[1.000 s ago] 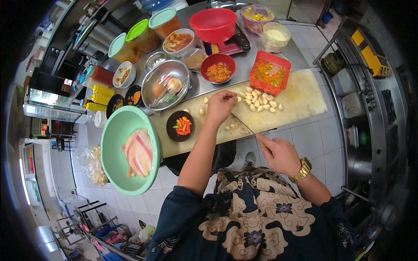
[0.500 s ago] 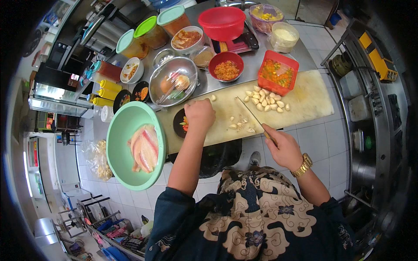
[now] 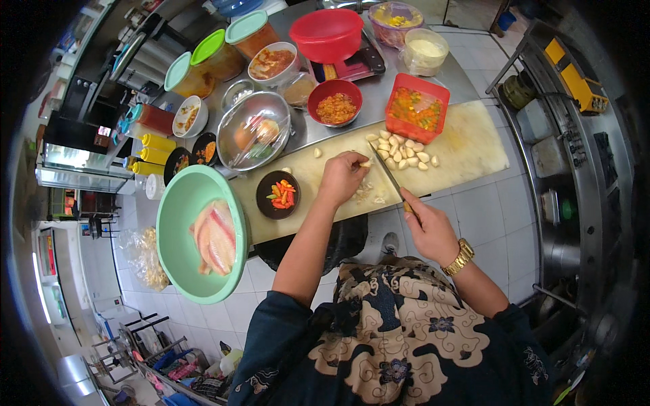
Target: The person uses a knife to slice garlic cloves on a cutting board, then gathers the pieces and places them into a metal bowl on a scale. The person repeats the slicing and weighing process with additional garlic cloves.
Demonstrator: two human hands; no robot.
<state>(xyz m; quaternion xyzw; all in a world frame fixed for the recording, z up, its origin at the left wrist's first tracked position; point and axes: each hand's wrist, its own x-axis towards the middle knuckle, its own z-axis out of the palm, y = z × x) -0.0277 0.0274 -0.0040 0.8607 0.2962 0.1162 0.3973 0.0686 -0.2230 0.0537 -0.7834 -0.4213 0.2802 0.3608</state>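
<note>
My left hand [image 3: 342, 177] pinches a garlic clove [image 3: 366, 164] above the cutting board [image 3: 467, 139], close to the knife blade. My right hand [image 3: 432, 231] grips a knife [image 3: 387, 169] by its wooden handle, the blade slanting away to the far left. Bits of garlic and peel [image 3: 369, 195] lie below the left fingers. Beyond the blade is a pile of garlic cloves [image 3: 406, 153]. One lone clove [image 3: 317, 153] rests left of it, and another clove [image 3: 287, 170] lies at the rim of a dark bowl [image 3: 263, 201] holding red chillies [image 3: 283, 196].
A green basin [image 3: 169, 237] with fish fillets [image 3: 215, 237] stands at the left. Behind the board are a steel bowl [image 3: 230, 159], a red bowl [image 3: 338, 118], a red square tub [image 3: 418, 132] of diced vegetables and several lidded containers. A stove [image 3: 589, 203] is at the right.
My left hand has moved right from the dark bowl to beside the blade, now pinching a clove. The chillies and a clove by the bowl have come into sight. The view has shifted slightly.
</note>
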